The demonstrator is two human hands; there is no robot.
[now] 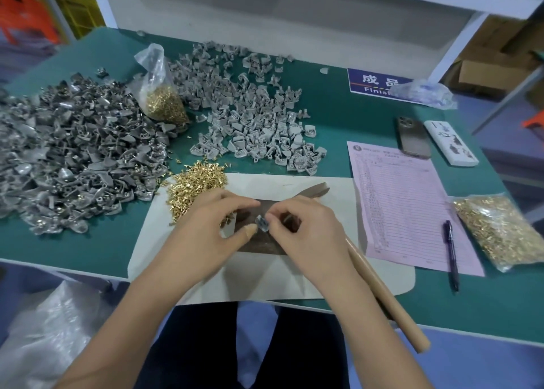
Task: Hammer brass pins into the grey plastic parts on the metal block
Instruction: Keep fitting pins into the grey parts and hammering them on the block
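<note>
A small grey plastic part [263,223] sits on the dark metal block [259,245], which lies on a white mat [323,276]. My left hand [212,229] pinches the part between thumb and forefinger. My right hand [306,235] meets it from the right, its fingertips curled at the part's top; whether a pin is between them is hidden. A loose heap of brass pins [195,182] lies just left of the block. The hammer lies under my right wrist, its wooden handle [388,303] running toward me and its metal head [313,190] beyond the block.
Light grey parts [253,117] are spread at the back; a darker heap with pins in them [73,153] fills the left. An open bag of pins [164,100] stands between them, another bag [500,232] lies right. A pink form [403,200], pen [452,253], phone [412,136] lie right.
</note>
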